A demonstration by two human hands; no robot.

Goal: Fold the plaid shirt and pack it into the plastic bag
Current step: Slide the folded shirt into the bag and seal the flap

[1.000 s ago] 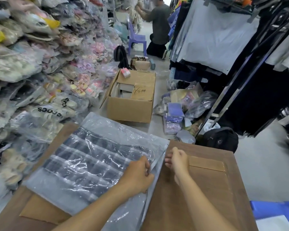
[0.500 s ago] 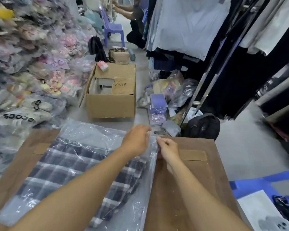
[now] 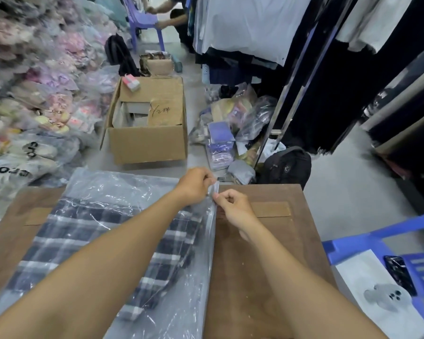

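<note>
The folded dark blue and white plaid shirt (image 3: 88, 238) lies inside the clear plastic bag (image 3: 118, 189), flat on the brown table (image 3: 262, 253). The bag's open edge runs down its right side. My left hand (image 3: 196, 183) pinches the far corner of that edge. My right hand (image 3: 233, 209) pinches the same edge just below, fingers closed on the plastic strip. Both forearms cross the lower frame and hide part of the shirt.
Beyond the table's far edge stand an open cardboard box (image 3: 147, 145), a black backpack (image 3: 287, 167) and bagged goods (image 3: 230, 133). Packed slippers are piled at the left. Clothes hang on a rack at the right. A blue stool (image 3: 392, 263) holds a phone. A person crouches far back.
Both hands have slid along the bag's open edge from its near middle to the far corner. My view has moved forward and tilted down over the table.
</note>
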